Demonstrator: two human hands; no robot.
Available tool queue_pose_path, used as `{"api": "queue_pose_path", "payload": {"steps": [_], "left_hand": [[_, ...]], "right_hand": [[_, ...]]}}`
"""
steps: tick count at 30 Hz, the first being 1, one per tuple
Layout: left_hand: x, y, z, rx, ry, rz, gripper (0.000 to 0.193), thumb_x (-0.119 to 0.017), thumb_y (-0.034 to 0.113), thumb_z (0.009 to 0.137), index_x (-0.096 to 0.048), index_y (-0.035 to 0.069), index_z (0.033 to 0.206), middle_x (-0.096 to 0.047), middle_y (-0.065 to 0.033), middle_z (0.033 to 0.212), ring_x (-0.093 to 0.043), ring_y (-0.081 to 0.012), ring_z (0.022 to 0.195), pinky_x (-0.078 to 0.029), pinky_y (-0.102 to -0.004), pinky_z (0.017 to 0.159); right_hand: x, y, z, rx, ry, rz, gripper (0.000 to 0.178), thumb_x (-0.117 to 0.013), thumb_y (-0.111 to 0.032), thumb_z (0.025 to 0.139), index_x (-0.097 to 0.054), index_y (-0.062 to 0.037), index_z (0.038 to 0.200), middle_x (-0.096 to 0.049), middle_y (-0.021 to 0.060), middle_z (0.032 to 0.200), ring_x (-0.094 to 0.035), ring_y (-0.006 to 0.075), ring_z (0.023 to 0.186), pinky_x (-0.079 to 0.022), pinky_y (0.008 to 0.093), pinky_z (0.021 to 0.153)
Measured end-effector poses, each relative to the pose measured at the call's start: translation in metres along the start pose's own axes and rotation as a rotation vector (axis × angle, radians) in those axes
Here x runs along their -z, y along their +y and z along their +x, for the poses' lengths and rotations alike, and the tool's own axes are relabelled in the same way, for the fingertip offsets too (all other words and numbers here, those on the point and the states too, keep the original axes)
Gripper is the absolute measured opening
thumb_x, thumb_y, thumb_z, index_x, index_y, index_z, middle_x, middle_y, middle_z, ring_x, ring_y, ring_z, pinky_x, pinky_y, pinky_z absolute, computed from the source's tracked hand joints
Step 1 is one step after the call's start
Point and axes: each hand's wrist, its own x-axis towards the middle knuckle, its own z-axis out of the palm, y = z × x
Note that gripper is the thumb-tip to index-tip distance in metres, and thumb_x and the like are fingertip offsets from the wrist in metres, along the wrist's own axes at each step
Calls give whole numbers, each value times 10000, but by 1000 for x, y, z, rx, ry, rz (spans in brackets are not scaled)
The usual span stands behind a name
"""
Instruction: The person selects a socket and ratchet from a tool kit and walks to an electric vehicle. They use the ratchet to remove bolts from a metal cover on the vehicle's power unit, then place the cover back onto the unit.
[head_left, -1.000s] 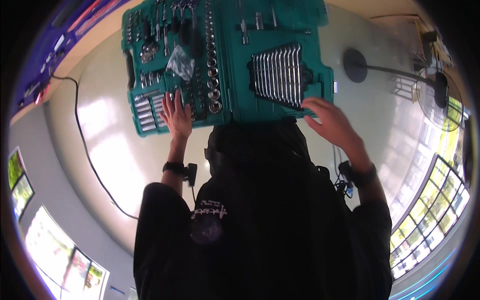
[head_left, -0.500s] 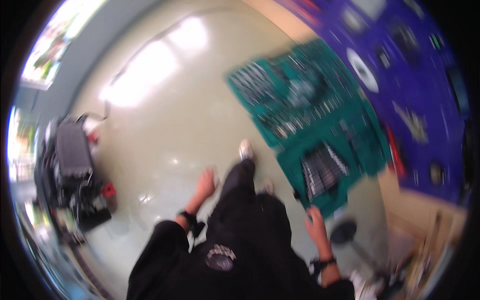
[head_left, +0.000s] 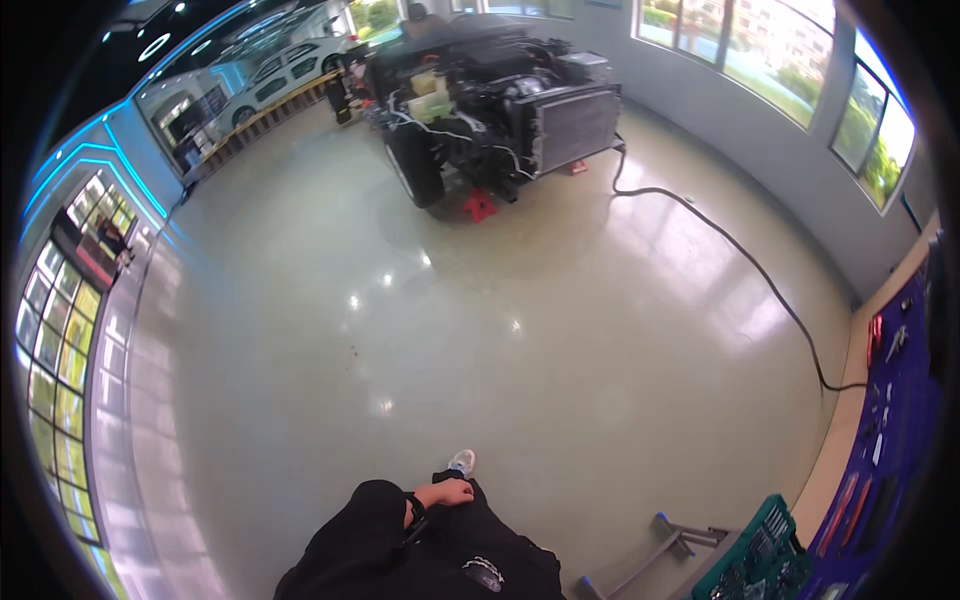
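Note:
My left hand (head_left: pixel 457 492) hangs low in front of my dark trousers, its fingers curled in with nothing seen in them. A dark band (head_left: pixel 416 508) circles that wrist. My right hand is out of the picture. Beyond the left hand, one light-coloured shoe (head_left: pixel 462 462) shows on the floor. At the lower right lies a green tool case (head_left: pixel 755 555) with tools in it, partly cut off by the picture's edge. Neither hand touches it.
A stripped vehicle front (head_left: pixel 480 95) with exposed radiator stands ahead, with a red jack stand (head_left: pixel 480 206) beneath. A dark hose (head_left: pixel 740 245) runs over the floor to the right-hand wall. Metal legs (head_left: pixel 680 537) stand beside the tool case. Tools hang on a purple board (head_left: pixel 875 470).
My view has swung to the left and up. The tool case has shifted to the lower right edge, my right hand has left the picture, and the vehicle now shows ahead.

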Motion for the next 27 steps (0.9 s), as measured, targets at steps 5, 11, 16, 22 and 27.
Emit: {"api": "queue_pose_path", "payload": {"steps": [5,11,16,22,27], "left_hand": [[29,-90,-44,4,-4,-136,399,-596,364,907,-668,73,1170,-687,-151,1153,-645,-318,1085,-496,-412,954],[70,-79,-25,33,77,-51,366,-587,339,873,-700,72,1097,-703,-165,1090,-659,-347,1029,-515,-439,893],[76,1,17,-103,39,127,393,-577,322,842,-697,42,1090,-704,-196,1054,-658,-367,1014,-513,-459,892],[-7,162,68,-231,-261,217,428,-599,331,874,-647,47,1191,-700,-196,1096,-664,-359,1022,-519,-438,905],[-92,232,66,-418,-445,315,379,-620,297,906,-640,43,1187,-716,-176,1036,-691,-311,978,-541,-414,860]], "right_hand": [[26,-143,115,-360,-173,200,417,-572,-300,931,-623,-41,1255,-678,216,1128,-634,342,1073,-473,422,928],[28,-140,125,-354,-111,364,432,-568,-325,945,-624,-30,1255,-679,208,1127,-635,320,1077,-475,400,936],[26,-115,64,-351,45,253,380,-565,-298,954,-648,-21,1200,-674,198,1134,-635,313,1058,-476,400,936],[52,-125,-78,-487,518,245,293,-594,-247,925,-663,2,1063,-695,184,984,-667,325,913,-515,400,818],[51,-146,-200,-729,700,406,278,-631,-194,899,-646,5,1093,-699,176,1004,-681,307,949,-533,387,828]]}}
